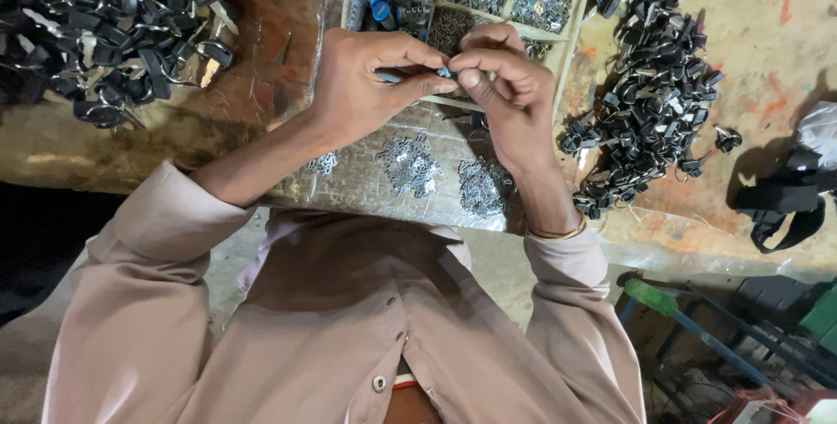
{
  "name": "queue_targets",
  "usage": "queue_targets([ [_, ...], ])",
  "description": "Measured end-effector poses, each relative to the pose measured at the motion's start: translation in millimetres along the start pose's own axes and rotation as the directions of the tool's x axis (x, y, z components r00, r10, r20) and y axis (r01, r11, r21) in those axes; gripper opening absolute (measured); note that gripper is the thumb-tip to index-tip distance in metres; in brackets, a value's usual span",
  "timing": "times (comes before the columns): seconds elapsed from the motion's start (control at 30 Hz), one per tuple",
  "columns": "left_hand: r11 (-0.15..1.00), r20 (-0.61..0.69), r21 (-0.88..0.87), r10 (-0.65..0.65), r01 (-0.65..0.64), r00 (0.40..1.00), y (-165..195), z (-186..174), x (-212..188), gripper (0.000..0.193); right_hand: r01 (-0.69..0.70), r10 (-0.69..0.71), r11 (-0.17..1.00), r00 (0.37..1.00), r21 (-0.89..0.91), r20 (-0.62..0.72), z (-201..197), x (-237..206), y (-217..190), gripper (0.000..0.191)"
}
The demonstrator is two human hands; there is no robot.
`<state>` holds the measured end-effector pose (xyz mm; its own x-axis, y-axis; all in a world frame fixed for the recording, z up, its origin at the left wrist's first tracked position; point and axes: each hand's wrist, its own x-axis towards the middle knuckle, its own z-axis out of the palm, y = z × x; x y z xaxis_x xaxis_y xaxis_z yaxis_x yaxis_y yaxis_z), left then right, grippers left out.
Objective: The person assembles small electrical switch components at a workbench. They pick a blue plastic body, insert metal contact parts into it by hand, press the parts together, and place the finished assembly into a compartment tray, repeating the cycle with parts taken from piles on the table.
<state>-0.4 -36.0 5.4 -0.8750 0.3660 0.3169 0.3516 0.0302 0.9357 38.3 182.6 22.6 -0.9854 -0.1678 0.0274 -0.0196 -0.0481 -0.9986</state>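
My left hand [362, 84] and my right hand [506, 84] meet above the bench, fingertips pinched together on a small blue-grey metal part [443, 72]. A thin shaft of it pokes out leftward under my left thumb. Most of the part is hidden by my fingers. Directly below the hands lie small heaps of silvery metal pieces [410, 165] on a clear plastic sheet [366, 189]. A thin gold bangle sits on my right wrist.
A compartment tray [571, 23] of small silver parts and blue-capped pieces stands behind the hands. Piles of black-headed keys lie at the right [649, 84] and the far left [113, 32]. A black strap [780, 202] lies at the right edge; a green-handled tool [649, 295] below the bench.
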Motion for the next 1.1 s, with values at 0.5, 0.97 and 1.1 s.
queue_targets([
  [0.5,0.999,0.022,-0.038,0.019,-0.018,1.0,-4.7,1.7,-1.6,0.02,-0.018,0.021,0.997,0.999,-0.07,0.039,0.2,-1.5,0.4,0.018],
  [0.97,0.998,0.002,-0.063,0.016,-0.016,1.0,-0.1,0.2,2.2,0.021,0.232,-0.256,0.444,0.958,-0.866,0.125,-15.2,6.7,-5.7,0.022],
  [1.1,0.998,-0.005,-0.07,0.001,-0.001,1.0,2.1,0.0,3.5,0.021,0.2,-0.211,0.478,0.972,-0.855,0.109,-17.3,5.9,-10.1,0.018],
])
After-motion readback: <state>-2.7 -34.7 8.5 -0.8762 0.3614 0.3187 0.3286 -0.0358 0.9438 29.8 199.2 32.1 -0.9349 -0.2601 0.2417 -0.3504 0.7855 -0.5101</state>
